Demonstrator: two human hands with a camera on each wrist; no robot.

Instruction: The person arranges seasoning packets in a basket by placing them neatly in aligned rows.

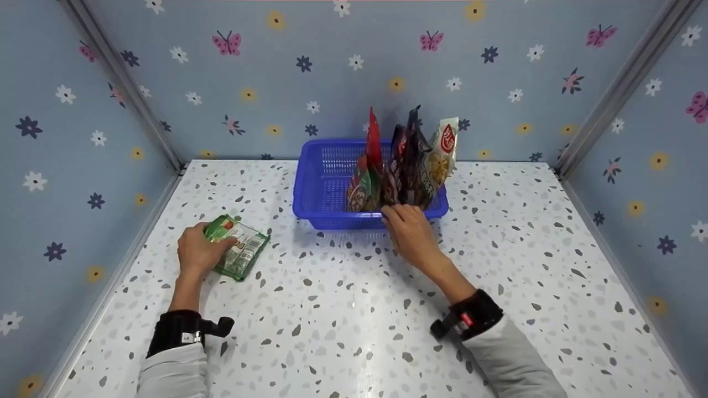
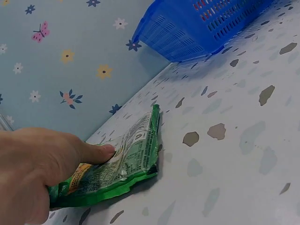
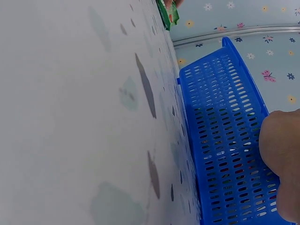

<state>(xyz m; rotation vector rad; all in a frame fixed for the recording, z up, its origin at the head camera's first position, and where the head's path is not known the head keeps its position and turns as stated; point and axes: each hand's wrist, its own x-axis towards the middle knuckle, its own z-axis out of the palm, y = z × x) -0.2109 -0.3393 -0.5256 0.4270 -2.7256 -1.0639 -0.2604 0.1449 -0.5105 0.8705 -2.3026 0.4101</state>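
My left hand (image 1: 200,249) pinches a green snack packet (image 1: 246,251) at its left end, thumb on the printed top side. The packet lies low at the table's left; in the left wrist view the thumb presses on its label (image 2: 136,140). My right hand (image 1: 410,232) grips the front rim of a blue plastic basket (image 1: 323,218), fingers curled over the edge. Upright inside the basket are a red and green packet (image 1: 365,182), dark packets (image 1: 406,160) and a pale gold packet (image 1: 442,149). The right fingertips are hidden in the right wrist view.
The basket stands at the back of a white speckled table (image 1: 343,320), near the flowered back wall (image 1: 310,83). Side panels (image 1: 55,182) enclose the table at left and right. The basket's left part has room beside the packets.
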